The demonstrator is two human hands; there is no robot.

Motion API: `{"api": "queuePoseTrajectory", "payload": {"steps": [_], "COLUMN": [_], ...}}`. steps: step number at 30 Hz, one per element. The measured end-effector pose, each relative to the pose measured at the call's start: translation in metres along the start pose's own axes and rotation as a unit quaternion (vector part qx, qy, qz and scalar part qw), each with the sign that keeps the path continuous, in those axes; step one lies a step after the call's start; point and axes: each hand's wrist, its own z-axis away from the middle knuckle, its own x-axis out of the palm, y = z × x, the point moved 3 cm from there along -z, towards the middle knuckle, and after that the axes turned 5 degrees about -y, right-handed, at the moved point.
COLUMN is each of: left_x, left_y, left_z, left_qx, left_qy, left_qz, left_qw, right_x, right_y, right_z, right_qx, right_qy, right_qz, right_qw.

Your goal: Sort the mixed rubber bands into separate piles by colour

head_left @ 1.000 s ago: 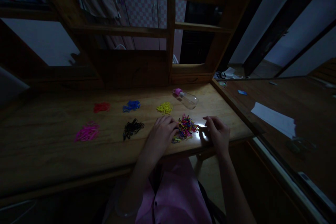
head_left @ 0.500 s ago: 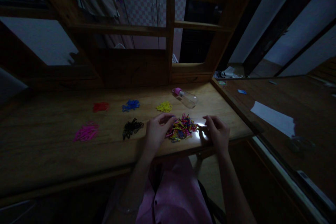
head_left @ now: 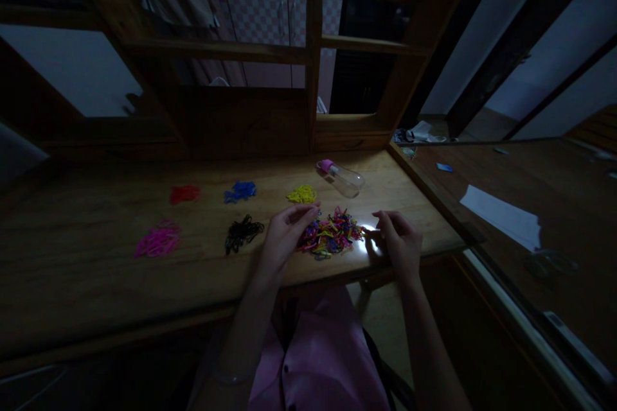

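Note:
A mixed heap of small coloured rubber bands (head_left: 335, 232) lies between my two hands on the wooden desk. My left hand (head_left: 288, 231) is over the heap's left side, thumb and forefinger drawn together; whatever may be between them is too small to make out. Just right of the heap, my right hand (head_left: 399, 239) has its fingers curled in a pinch, and I cannot see what it holds, if anything. Sorted piles lie around: yellow bands (head_left: 301, 194) behind the heap, blue bands (head_left: 240, 191), red bands (head_left: 184, 194), black bands (head_left: 243, 233) and pink bands (head_left: 159, 239) to the left.
A clear bottle with a pink cap (head_left: 344, 180) lies on its side behind the heap. Wooden shelving (head_left: 313, 58) rises at the back of the desk (head_left: 96, 257). On the brown surface to the right are a white paper (head_left: 501, 215) and a small blue packet (head_left: 444, 167).
My left hand has shifted slightly left and up, uncovering more of the heap's left side. My right hand has stayed nearly still.

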Motion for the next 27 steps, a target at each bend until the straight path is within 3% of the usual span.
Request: {"api": "queuePoseTrajectory", "payload": {"steps": [9, 12, 14, 17, 20, 24, 27], "left_x": [-0.001, 0.003, 0.006, 0.008, 0.008, 0.007, 0.007], "left_y": [-0.001, 0.000, 0.000, 0.002, 0.006, 0.011, 0.014], "left_z": [0.000, 0.001, 0.003, 0.007, 0.012, 0.022, 0.028], "left_qx": [-0.039, -0.056, -0.059, -0.045, -0.013, 0.004, -0.003], "left_qy": [0.044, 0.029, 0.022, 0.006, -0.012, -0.024, -0.027], "left_qz": [0.077, 0.137, 0.157, 0.136, 0.083, 0.014, -0.006], "left_qw": [0.995, 0.989, 0.986, 0.990, 0.996, 1.000, 1.000], "right_x": [-0.001, 0.004, 0.012, 0.028, 0.038, 0.043, 0.044], "right_y": [-0.003, -0.018, -0.035, -0.065, -0.084, -0.089, -0.083], "right_z": [-0.002, 0.004, 0.012, 0.027, 0.035, 0.035, 0.034], "right_qx": [-0.013, -0.029, -0.055, -0.097, -0.116, -0.107, -0.062], "right_qy": [0.014, 0.013, -0.023, -0.091, -0.108, -0.110, -0.102], "right_qz": [0.005, 0.020, 0.022, 0.001, -0.017, -0.036, -0.067], "right_qw": [1.000, 0.999, 0.998, 0.991, 0.987, 0.988, 0.991]}}
